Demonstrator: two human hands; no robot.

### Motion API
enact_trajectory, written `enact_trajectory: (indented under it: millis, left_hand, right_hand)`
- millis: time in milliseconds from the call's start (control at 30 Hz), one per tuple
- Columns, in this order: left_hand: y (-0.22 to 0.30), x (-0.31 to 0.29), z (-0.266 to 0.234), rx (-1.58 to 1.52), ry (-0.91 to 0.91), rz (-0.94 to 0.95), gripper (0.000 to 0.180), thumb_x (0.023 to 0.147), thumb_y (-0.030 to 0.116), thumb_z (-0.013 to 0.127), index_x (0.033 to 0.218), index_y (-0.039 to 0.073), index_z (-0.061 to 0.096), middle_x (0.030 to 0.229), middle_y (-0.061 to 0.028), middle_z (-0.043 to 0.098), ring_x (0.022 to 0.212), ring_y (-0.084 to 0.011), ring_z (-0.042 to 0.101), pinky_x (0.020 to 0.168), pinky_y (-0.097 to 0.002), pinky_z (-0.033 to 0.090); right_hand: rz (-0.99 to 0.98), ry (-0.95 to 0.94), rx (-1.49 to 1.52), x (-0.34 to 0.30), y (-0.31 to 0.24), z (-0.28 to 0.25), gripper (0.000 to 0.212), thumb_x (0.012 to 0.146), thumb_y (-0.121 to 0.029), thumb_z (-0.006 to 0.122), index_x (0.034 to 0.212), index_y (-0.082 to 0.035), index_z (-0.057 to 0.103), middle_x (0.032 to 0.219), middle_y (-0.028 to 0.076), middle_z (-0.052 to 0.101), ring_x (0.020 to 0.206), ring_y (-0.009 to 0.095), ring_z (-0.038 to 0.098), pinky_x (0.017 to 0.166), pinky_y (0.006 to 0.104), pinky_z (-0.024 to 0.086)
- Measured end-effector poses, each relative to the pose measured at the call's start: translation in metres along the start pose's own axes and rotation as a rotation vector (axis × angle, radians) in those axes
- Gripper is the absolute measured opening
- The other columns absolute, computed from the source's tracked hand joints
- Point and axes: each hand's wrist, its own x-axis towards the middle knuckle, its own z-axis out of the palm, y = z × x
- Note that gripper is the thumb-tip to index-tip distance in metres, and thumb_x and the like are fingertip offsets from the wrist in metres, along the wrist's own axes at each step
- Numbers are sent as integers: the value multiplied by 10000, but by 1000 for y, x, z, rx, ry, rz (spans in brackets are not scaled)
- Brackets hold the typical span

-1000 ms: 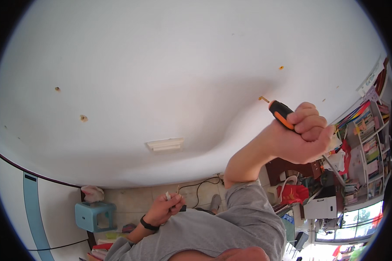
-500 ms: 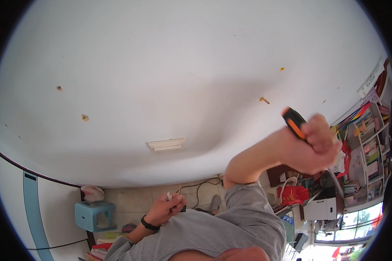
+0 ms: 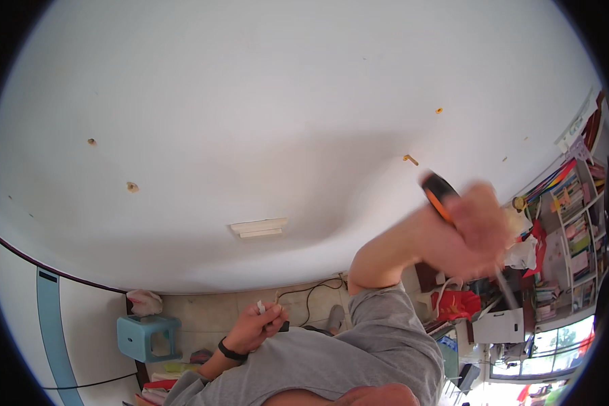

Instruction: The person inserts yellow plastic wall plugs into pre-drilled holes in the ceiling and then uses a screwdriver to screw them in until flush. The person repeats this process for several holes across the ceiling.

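My right hand (image 3: 470, 230), blurred by motion, grips a screwdriver by its black and orange handle (image 3: 440, 196). Its handle end points up toward the wall, while the smeared metal shaft (image 3: 506, 287) sticks out below the fist. Just above the handle, apart from it, a yellow wall plug (image 3: 411, 160) juts out of the white wall. Another yellow plug (image 3: 439, 110) sits flush farther up. Low at my body, my left hand (image 3: 255, 326) is closed, pinching a small white piece (image 3: 260, 307) and a thin tan piece (image 3: 276, 298) whose kinds I cannot make out.
On the wall's left are two rough holes (image 3: 132, 187); a white bracket-like strip (image 3: 258, 227) is fixed low in the middle. A blue stool (image 3: 142, 338) with a bag stands at left. Bookshelves (image 3: 575, 237) and a red bag (image 3: 457, 304) are at right.
My right hand has shifted left with the screwdriver, bringing the handle end nearer the jutting wall plug. My left hand stays almost still.
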Motion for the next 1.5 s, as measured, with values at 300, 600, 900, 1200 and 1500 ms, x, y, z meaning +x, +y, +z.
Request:
enact_trajectory:
  millis: [300,600,900,1200,1500]
  left_hand:
    - [2,1,-2,21,13,12,328,1078,275,546,910,3,618,711,40,459,623,-70,379,562,-234,306]
    - [-1,7,-8,-22,-40,14,293,1085,266,541,992,8,645,751,40,492,637,-60,387,562,-221,315]
    - [3,5,-3,8,-9,-17,304,1080,272,545,995,-3,641,747,36,470,654,-72,399,584,-226,332]
    - [4,4,3,21,-11,-9,309,1083,270,535,907,22,593,749,31,471,651,-70,387,573,-236,315]
    - [-1,6,-2,30,-19,23,309,1080,266,538,945,3,625,743,27,482,646,-72,400,569,-236,321]
  right_hand:
    - [-49,5,-9,16,-16,-5,487,996,-250,403,530,-187,277,460,-21,295,349,115,323,476,320,257]
    - [2,-137,-57,5,-2,10,449,974,-193,379,537,-163,280,463,-10,300,362,125,346,472,309,258]
    - [-45,-160,-114,7,-2,13,446,977,-192,377,545,-150,270,451,0,283,366,124,321,457,308,249]
    - [-28,-148,-40,10,-3,9,428,956,-262,457,581,-138,292,484,-3,305,370,133,315,465,321,251]
    - [-55,-125,44,9,-10,0,403,967,-249,443,585,-170,343,501,-20,359,356,146,334,530,345,293]
